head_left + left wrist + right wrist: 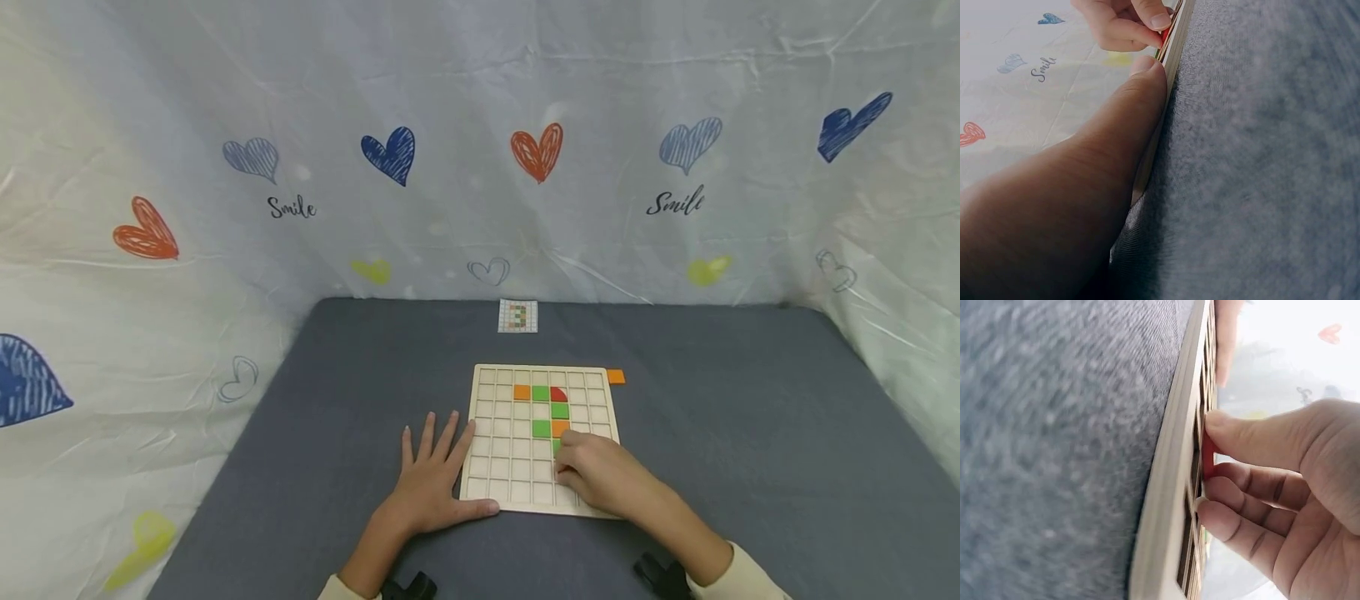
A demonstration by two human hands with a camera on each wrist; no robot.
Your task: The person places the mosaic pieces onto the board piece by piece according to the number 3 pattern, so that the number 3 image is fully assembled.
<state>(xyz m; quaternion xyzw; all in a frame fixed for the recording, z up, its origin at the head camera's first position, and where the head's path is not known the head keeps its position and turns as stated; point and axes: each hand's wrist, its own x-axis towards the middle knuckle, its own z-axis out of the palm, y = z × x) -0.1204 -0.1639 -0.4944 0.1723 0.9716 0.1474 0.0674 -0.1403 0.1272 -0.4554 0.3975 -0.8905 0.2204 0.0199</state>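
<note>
A wooden grid board [498,467] lies on the table, holding several orange and green square tiles and a red rounded tile [558,394]. My left hand [431,492] is spread flat at the board's left side, its thumb along the front left corner. Over the board's lower right part, my right hand [600,471] pinches a red piece [1208,453] between thumb and fingers, right at the grid in the right wrist view. A green tile [556,447] is partly hidden behind the right fingers, just below an orange tile [560,428].
A small pattern card [518,317] with a coloured grid figure lies at the table's back edge. One loose orange tile [616,377] sits by the board's top right corner. Behind the dark grey table [360,375] hangs a white sheet [450,83] with printed hearts.
</note>
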